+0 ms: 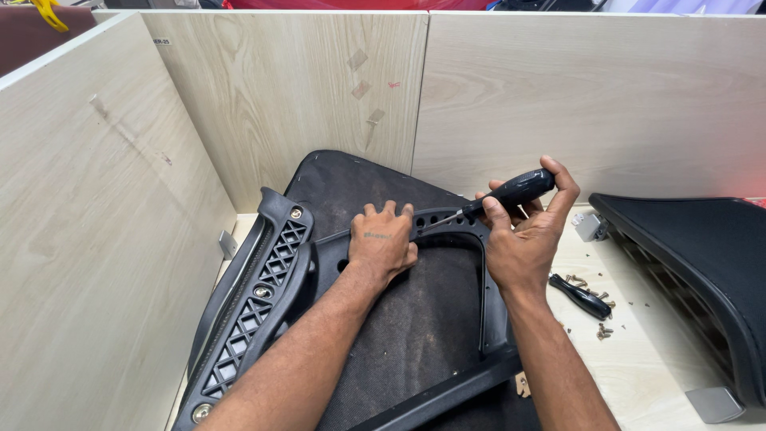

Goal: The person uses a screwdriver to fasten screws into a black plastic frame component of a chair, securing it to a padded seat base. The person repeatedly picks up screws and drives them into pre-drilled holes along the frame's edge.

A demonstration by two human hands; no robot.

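The chair seat is black plastic around dark brown-black fabric; its armrest bracket at lower left is black with a diamond lattice pattern and silver bolts. The screwdriver has a glossy black handle. The table and partition walls show pale wood grain. A second seat at right is black.

Left hand lies palm down, fingers pointing to twelve o'clock. Right hand at three o'clock of it, fingers curled in a grip.
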